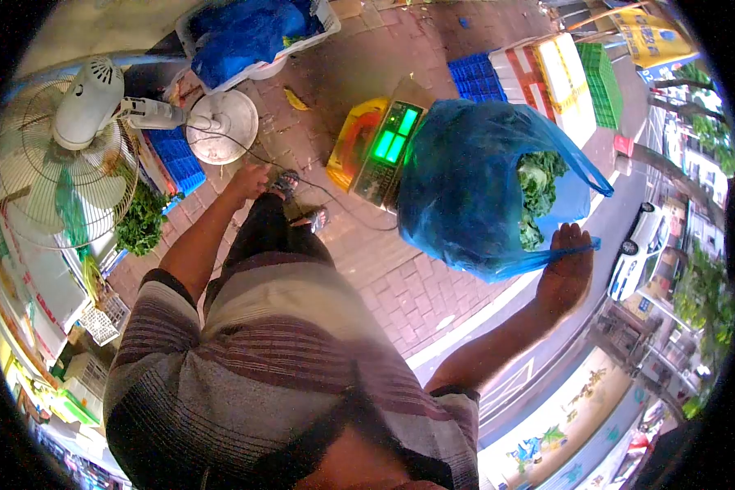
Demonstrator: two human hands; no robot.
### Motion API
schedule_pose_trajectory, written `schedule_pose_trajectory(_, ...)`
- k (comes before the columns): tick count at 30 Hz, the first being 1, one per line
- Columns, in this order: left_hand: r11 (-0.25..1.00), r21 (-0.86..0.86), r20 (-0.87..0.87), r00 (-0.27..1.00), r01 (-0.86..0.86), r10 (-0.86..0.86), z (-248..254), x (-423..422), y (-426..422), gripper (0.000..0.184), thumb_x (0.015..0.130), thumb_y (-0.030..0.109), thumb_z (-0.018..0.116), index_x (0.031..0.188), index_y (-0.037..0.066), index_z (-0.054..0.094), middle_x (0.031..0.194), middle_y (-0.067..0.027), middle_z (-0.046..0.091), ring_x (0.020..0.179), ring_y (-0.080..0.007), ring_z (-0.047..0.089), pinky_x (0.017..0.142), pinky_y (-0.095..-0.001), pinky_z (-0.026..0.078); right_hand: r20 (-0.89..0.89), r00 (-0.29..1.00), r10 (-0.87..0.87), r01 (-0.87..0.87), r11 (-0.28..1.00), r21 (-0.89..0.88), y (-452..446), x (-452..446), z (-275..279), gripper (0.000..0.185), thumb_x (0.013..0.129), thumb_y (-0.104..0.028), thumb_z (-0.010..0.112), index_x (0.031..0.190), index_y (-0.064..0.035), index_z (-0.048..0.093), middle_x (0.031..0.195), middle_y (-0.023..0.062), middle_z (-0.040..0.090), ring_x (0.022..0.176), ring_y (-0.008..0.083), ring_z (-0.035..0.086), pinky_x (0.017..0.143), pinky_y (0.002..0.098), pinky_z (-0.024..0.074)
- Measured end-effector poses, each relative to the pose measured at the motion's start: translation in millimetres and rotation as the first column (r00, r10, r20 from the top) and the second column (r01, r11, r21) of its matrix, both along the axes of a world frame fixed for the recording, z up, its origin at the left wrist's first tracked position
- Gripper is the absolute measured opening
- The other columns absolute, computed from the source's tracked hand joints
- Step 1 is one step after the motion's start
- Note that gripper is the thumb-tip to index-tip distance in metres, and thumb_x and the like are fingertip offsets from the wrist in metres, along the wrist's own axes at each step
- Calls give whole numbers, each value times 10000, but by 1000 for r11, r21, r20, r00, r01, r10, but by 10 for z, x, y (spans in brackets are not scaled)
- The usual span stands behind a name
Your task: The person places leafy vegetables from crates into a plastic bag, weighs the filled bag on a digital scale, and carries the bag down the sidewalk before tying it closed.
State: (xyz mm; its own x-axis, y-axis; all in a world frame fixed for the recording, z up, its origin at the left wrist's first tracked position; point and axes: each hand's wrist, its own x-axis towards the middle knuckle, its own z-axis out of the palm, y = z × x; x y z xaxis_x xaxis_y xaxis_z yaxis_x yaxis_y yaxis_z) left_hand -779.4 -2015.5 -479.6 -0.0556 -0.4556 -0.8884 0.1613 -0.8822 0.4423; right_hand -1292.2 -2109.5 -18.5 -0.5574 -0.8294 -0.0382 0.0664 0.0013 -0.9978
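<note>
A large blue plastic bag of leafy green vegetables sits on a digital scale with a lit green display. My right hand is at the bag's mouth, its fingers closed over the lower handle. The bag hides most of the weighing plate and much of the greens. Over by my leg, my left hand hangs low with loosely bent fingers and nothing visible in it. The round white base of a fan is the thing nearest to it.
The standing fan is at the left, above bunches of greens. A cable crosses the brick pavement. Blue crates, a white foam box and a green crate stand behind the scale. A white car is on the road.
</note>
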Motion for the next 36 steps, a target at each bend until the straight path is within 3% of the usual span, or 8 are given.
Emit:
schedule_pose_trajectory(4, 999, -25, -55, 997, 44, -46, 7, 43, -53, 538, 888, 499, 664, 1311, 193, 536, 1075, -56, 670, 885, -223, 615, 780, -430, 489, 33, 993, 114, -110, 989, -101, 115, -95, -55, 457, 982, -239, 480, 1283, 101, 529, 1257, 293, 581, 1157, 415, 578, 1011, 493, 477)
schedule_pose_trajectory(7, 998, -36, -116, 992, -50, 45, 266, -13, -109, 345, 920, 369, 640, 1163, 127, 603, 855, 4, 574, 642, -114, 562, 504, -243, 438, -47, 997, 67, -72, 990, -124, 183, -62, -73, 450, 966, -258, 510, 1236, 95, 578, 1210, 276, 616, 1106, 393, 609, 979, 467, 497)
schedule_pose_trajectory(13, 998, -56, 29, 1000, 9, -7, 329, 4, -138, 427, 893, 437, 660, 1183, 130, 596, 937, -12, 613, 676, -123, 573, 536, -247, 447, -278, 946, -169, 171, 985, -17, 274, 213, 81, 441, 994, -230, 475, 1293, 90, 530, 1280, 281, 578, 1178, 393, 584, 1014, 464, 482)
schedule_pose_trajectory(22, 998, -58, 43, 999, 34, -31, 342, 2, -244, 468, 876, 477, 667, 1172, 121, 596, 943, -21, 620, 724, -136, 566, 592, -263, 467, -246, 921, -301, 290, 954, -82, 570, 65, 138, 488, 988, -280, 496, 1305, 91, 523, 1276, 283, 586, 1143, 388, 610, 992, 468, 498)
schedule_pose_trajectory(25, 977, -203, -40, 997, -66, 59, 514, -49, -490, 415, 907, 420, 647, 1161, 95, 597, 918, -7, 620, 754, -119, 579, 621, -253, 482, -156, 980, -124, 102, 984, -146, 758, -210, 32, 438, 996, -224, 484, 1305, 84, 526, 1267, 264, 599, 1126, 359, 623, 960, 445, 522)
schedule_pose_trajectory(26, 955, -281, -53, 995, -92, 80, 711, -170, -702, 389, 916, 390, 647, 1155, 87, 602, 917, -8, 623, 757, -111, 583, 637, -250, 490, -439, 882, -171, 151, 985, -80, 739, -146, -19, 369, 982, -130, 507, 1279, 84, 550, 1232, 237, 625, 1088, 323, 640, 904, 393, 551)
schedule_pose_trajectory(31, 700, -702, -162, 987, -133, 26, 2490, -1244, -1754, 361, 940, 330, 655, 1160, 47, 615, 1004, -86, 688, 875, -191, 672, 863, -343, 547, -311, 944, -107, 89, 994, -70, 489, 143, 48, 408, 943, -233, 627, 1200, 83, 617, 1074, 148, 688, 908, 193, 647, 790, 289, 515)
schedule_pose_trajectory(36, 70, -975, 180, 931, 213, -317, 4005, -2524, -2277, 401, 917, 236, 687, 1223, -4, 589, 1236, -146, 636, 1148, -232, 608, 997, -346, 473, -255, 964, 74, -67, 997, 37, 228, 61, -75, 452, 949, -290, 638, 1212, 75, 610, 975, 58, 640, 855, 125, 549, 768, 260, 454)
